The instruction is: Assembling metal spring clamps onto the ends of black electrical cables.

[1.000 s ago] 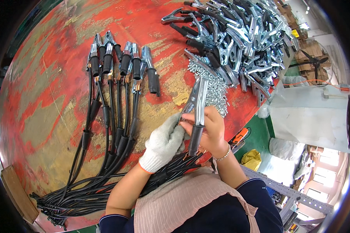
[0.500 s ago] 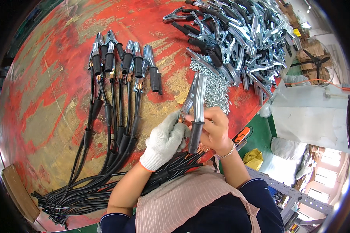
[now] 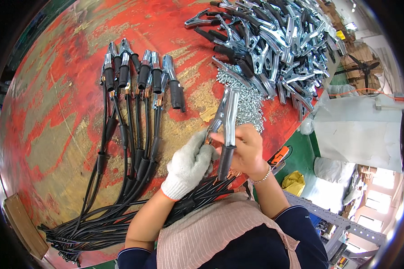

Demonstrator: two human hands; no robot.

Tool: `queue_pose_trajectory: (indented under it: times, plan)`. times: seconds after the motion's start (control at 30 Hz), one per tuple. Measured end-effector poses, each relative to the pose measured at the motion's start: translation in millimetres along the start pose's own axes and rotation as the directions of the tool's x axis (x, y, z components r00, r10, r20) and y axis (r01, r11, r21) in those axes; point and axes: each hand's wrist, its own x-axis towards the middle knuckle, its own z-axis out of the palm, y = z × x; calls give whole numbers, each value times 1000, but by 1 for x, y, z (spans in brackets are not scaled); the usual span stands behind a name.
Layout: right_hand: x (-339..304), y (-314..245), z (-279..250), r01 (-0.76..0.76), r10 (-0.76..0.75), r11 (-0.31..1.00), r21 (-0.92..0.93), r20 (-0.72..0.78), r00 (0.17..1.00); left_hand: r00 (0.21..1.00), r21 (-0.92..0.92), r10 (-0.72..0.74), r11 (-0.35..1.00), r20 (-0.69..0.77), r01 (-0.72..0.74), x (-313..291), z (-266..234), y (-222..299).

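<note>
My left hand [image 3: 186,167], in a white knit glove, is closed on a battery clamp [image 3: 230,117]. The clamp is silver metal with black handle sleeves, jaws pointing away from me. A copper-coloured cable end shows at my gloved fingertips, against the inside of one clamp arm. My bare right hand [image 3: 248,151] reaches in behind the black-sleeved handle, fingertips pinched at that same spot. What they hold there is too small and partly hidden. Just beyond my hands lies a heap of small silver screws [image 3: 250,106].
Loose clamps [image 3: 274,38] form a large pile at the far right. Several clamps joined to black cables [image 3: 143,130] lie on the left of the worn red table [image 3: 54,103]. A bundle of black cables [image 3: 94,224] runs along the near edge. An orange tool [image 3: 280,154] is at the right.
The view has shifted slightly. My right fingertips have shifted a little at the clamp's inner side; my left hand keeps its hold on the clamp.
</note>
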Motion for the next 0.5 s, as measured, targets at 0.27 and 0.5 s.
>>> queue_pose_trajectory:
  times: [0.27,0.5]
  plan:
    - [2,0,0,-29,28,999,45,18,999,1000,122,-24,992,8,23,1,3,-1]
    - [8,70,-4,-223,215,893,-390,-64,974,926,296,304,926,-224,-233,2,-24,7]
